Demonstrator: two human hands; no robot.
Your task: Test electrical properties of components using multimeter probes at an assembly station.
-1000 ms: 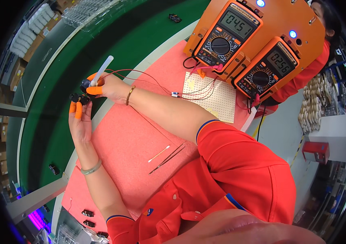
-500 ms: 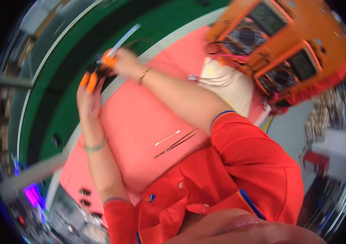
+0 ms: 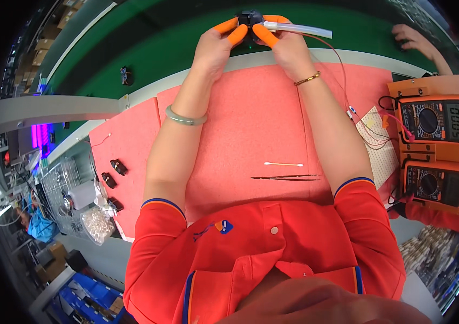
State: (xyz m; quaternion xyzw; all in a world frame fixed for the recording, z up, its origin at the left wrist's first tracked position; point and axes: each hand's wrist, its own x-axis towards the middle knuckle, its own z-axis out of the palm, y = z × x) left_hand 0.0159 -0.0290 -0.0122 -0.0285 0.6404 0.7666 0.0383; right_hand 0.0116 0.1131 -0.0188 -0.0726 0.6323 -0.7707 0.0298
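Note:
Over the green conveyor belt, past the far edge of the pink mat, both my hands hold a small black device (image 3: pixel 249 18). My left hand (image 3: pixel 211 49), with orange finger cots on thumb and forefinger, pinches its left side. My right hand (image 3: pixel 292 53), also in orange cots, closes on its right side. A translucent white tube (image 3: pixel 307 29) sticks out rightward by my right fingers; whether it is held or attached, I cannot tell. From there a thin reddish wire (image 3: pixel 342 67) runs down to the right. Cotton swab (image 3: pixel 283 164) and dark tweezers (image 3: pixel 285 177) lie on the mat.
Two orange multimeters (image 3: pixel 429 120) stand at the right beside a pale perforated board (image 3: pixel 378 143). Several black parts (image 3: pixel 118 167) lie on the mat's left. Another black part (image 3: pixel 126 75) sits on the belt. Another person's hand (image 3: pixel 415 42) reaches over the belt at far right.
The view has turned, so the mat and my arms now appear upright and centred. Both hands stay together at the black device. Another person's hand has come into view at right.

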